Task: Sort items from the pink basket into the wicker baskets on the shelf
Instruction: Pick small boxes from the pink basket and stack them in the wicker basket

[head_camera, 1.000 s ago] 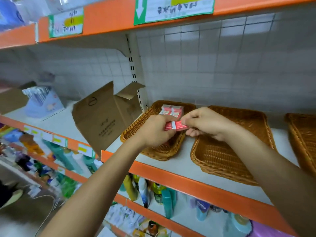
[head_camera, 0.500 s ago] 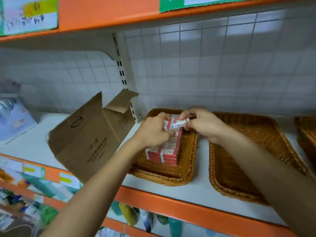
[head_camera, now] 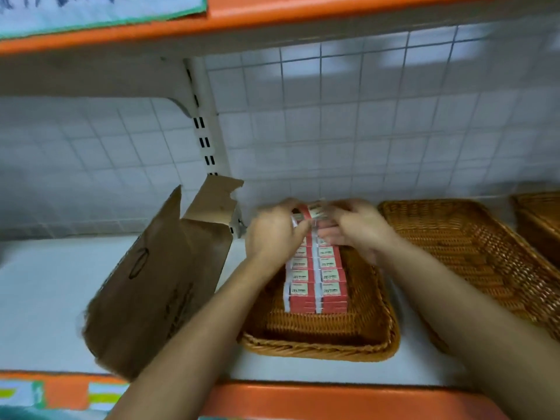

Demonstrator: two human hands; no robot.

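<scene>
A wicker basket (head_camera: 321,338) sits on the white shelf and holds two rows of stacked small red and white boxes (head_camera: 315,283). At the far end of those rows, my left hand (head_camera: 272,234) and my right hand (head_camera: 357,225) together grip one small red box (head_camera: 312,212), held just above the stack. My fingers hide most of that box. The pink basket is out of view.
An open brown cardboard box (head_camera: 157,286) lies tipped on the shelf just left of the basket. A second wicker basket (head_camera: 472,253) stands to the right, and a third (head_camera: 542,219) shows at the right edge. An orange shelf (head_camera: 303,13) hangs overhead.
Both hands have carried the small red box deeper, to the far end of the rows in the basket. The camera has moved closer and looks down more steeply.
</scene>
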